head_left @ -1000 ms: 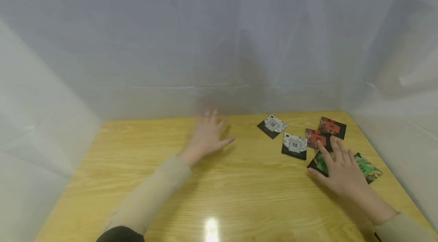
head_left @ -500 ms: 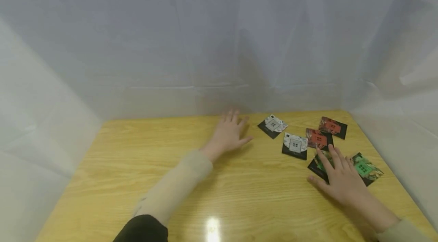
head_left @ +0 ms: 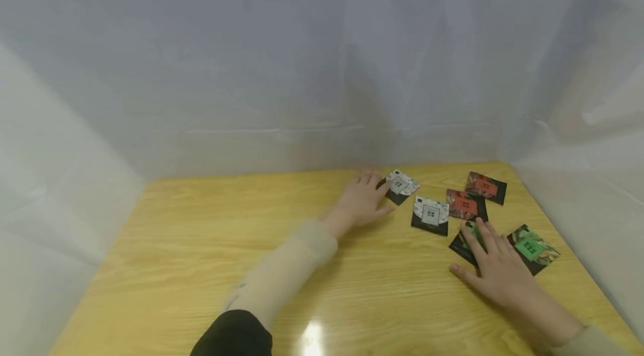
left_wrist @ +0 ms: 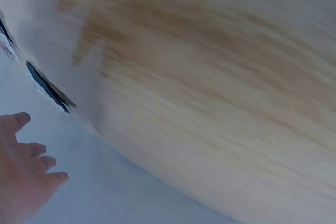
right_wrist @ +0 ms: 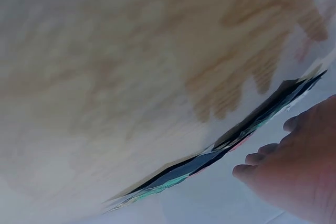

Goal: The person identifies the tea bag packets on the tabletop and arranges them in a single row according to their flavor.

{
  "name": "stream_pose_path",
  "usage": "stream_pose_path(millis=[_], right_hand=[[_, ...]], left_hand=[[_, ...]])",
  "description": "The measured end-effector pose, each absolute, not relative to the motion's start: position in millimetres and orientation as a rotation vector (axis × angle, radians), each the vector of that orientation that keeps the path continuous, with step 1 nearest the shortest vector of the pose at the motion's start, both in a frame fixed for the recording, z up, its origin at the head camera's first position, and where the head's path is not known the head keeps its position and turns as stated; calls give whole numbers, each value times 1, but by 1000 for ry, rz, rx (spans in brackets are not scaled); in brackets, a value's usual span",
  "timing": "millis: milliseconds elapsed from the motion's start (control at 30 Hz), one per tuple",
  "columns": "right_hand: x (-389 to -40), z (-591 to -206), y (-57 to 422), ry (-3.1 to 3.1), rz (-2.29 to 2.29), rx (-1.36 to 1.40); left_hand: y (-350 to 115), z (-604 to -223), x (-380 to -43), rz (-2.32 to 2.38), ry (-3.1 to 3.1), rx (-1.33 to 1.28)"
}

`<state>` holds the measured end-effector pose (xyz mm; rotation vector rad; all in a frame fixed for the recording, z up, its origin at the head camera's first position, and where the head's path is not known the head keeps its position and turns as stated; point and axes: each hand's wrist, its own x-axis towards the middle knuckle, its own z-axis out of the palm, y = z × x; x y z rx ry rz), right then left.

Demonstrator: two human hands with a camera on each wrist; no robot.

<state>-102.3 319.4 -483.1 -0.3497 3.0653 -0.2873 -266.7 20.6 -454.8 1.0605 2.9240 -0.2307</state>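
My left hand (head_left: 361, 202), fingers spread, is at the left corner of the back black-and-white packet (head_left: 401, 184); a finger overlaps that corner in the head view. In the left wrist view the left hand (left_wrist: 23, 169) appears off the table, with a thin packet (left_wrist: 47, 87) edge-on nearby. My right hand (head_left: 500, 275) lies spread over the left green-and-black packet (head_left: 462, 244), partly covering it. The right wrist view shows the right hand (right_wrist: 294, 163) apart from the packets, holding nothing. Another green packet (head_left: 533, 247) is just right of it.
A second black-and-white packet (head_left: 430, 214) lies between the hands. Two red-and-black packets (head_left: 463, 205) sit behind the right hand, close together. White sheeting (head_left: 322, 65) hangs behind and at both sides of the wooden table (head_left: 201, 255).
My left hand has moved right across the back of the table to the nearest black-and-white packet. The right hand has stayed over the green packets, shifting only slightly.
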Motion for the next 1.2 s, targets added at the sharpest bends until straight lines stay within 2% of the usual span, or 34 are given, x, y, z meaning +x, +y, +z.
stream_pose_path(millis=[333,1200], right_hand=[[-99,-484,318,3049,-283,-383],[-95,-486,318,2991,-283,-426]], left_hand=[[41,-462,-268,-223,2812,1185],[45,-466,-270,-319,2696,1172]])
